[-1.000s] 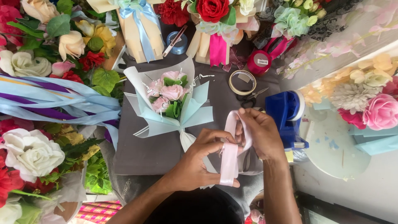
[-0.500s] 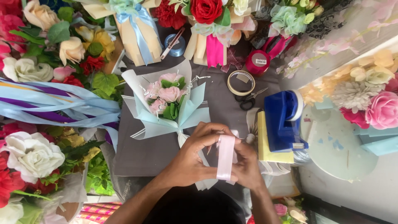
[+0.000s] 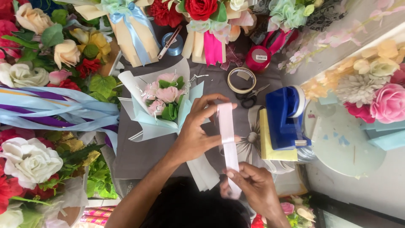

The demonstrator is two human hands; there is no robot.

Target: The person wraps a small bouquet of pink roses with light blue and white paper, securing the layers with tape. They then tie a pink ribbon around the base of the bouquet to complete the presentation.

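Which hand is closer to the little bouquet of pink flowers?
Left. The left hand holds the top of the pale pink ribbon right beside the small bouquet. The right hand holds the ribbon's lower end, farther away.

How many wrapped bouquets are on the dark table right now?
3: a pale blue one with pink roses by the left hand, a cream one with blue ribbon top left, one with a red rose top centre. Others may be hidden.
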